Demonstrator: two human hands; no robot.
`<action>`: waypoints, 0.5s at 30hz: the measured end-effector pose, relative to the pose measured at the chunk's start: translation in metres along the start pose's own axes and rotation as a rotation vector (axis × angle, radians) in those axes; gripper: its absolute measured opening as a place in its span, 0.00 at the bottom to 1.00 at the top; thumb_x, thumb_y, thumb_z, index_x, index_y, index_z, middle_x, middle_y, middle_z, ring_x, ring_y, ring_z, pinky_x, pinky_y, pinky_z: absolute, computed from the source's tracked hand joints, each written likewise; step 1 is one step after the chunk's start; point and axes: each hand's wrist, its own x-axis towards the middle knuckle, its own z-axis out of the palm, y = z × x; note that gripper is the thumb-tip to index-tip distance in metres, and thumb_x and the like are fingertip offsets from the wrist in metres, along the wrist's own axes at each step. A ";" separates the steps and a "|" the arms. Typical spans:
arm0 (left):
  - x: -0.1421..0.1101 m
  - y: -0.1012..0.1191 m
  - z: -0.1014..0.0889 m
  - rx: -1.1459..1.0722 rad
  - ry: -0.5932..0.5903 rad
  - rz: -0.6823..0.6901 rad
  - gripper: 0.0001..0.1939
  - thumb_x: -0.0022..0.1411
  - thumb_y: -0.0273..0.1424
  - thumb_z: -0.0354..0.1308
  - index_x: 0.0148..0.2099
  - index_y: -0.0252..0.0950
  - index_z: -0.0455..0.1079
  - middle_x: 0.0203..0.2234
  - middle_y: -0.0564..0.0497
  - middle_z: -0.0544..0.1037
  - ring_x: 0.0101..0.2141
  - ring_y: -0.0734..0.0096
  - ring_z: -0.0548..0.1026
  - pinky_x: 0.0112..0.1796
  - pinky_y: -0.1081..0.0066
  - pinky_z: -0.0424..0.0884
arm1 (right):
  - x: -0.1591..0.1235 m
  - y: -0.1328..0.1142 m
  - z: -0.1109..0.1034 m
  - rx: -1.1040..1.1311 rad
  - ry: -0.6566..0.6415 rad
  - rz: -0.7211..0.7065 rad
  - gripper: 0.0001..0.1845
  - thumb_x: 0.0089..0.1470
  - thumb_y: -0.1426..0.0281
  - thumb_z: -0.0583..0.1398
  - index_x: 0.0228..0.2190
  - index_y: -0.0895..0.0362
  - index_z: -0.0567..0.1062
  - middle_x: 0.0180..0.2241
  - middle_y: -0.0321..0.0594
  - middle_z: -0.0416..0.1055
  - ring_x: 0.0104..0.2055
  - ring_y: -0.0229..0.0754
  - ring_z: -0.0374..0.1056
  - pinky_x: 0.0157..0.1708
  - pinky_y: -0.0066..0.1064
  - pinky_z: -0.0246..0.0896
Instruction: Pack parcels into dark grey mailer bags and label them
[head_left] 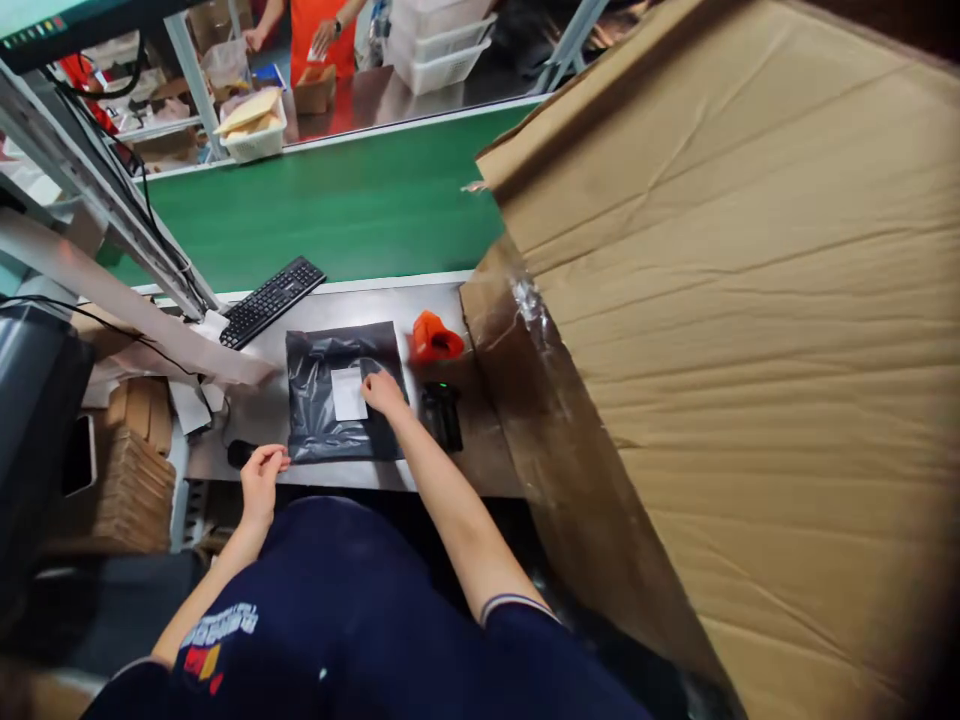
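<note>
A black plastic mailer bag [330, 420] lies flat on the grey worktop [480, 440] in front of me, with a white label [349, 393] stuck on its middle. My right hand [384, 393] lies flat on the bag at the label's right edge, fingers stretched out. My left hand [261, 478] rests at the worktop's front edge near the bag's lower left corner, fingers curled, beside a small dark object [238, 454] that I cannot make out.
A black handheld scanner [442, 412] and an orange object [433, 340] lie right of the bag. A black keyboard [271, 300] sits at the back left. A green conveyor belt [337, 205] runs behind. A huge cardboard box [750, 350] fills the right. Another person [319, 35] stands beyond the belt.
</note>
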 end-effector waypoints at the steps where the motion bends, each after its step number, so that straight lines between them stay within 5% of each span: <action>1: -0.002 -0.003 -0.004 0.005 0.027 -0.017 0.16 0.55 0.43 0.69 0.38 0.36 0.80 0.34 0.48 0.84 0.33 0.65 0.82 0.37 0.68 0.77 | -0.002 0.003 0.006 -0.052 0.023 0.027 0.10 0.59 0.75 0.60 0.38 0.67 0.81 0.45 0.59 0.76 0.47 0.49 0.67 0.48 0.38 0.60; 4: -0.008 -0.016 -0.018 0.018 0.112 -0.064 0.17 0.54 0.45 0.69 0.38 0.36 0.80 0.35 0.48 0.84 0.34 0.65 0.82 0.37 0.67 0.77 | -0.014 0.008 0.021 -0.160 0.124 0.087 0.25 0.62 0.68 0.62 0.55 0.73 0.74 0.58 0.71 0.67 0.59 0.60 0.63 0.57 0.45 0.57; 7: -0.014 -0.027 -0.026 0.024 0.163 -0.107 0.20 0.52 0.47 0.70 0.39 0.35 0.80 0.35 0.47 0.84 0.34 0.64 0.82 0.37 0.67 0.78 | -0.018 0.003 0.044 -0.226 0.214 -0.046 0.36 0.68 0.60 0.57 0.69 0.68 0.59 0.71 0.67 0.52 0.72 0.63 0.48 0.69 0.50 0.47; 11: -0.014 -0.028 -0.024 0.035 0.128 -0.134 0.22 0.51 0.49 0.71 0.38 0.35 0.80 0.36 0.45 0.84 0.34 0.64 0.82 0.37 0.67 0.78 | -0.008 -0.010 0.087 -0.300 0.111 -0.345 0.35 0.72 0.58 0.49 0.73 0.57 0.55 0.77 0.54 0.45 0.78 0.60 0.38 0.74 0.60 0.35; 15: -0.010 -0.025 -0.020 0.075 0.008 -0.083 0.20 0.54 0.47 0.69 0.38 0.35 0.80 0.34 0.47 0.84 0.34 0.63 0.82 0.38 0.66 0.77 | -0.007 -0.010 0.091 -0.260 0.091 -0.241 0.34 0.72 0.59 0.49 0.73 0.55 0.56 0.77 0.52 0.41 0.79 0.60 0.36 0.74 0.63 0.34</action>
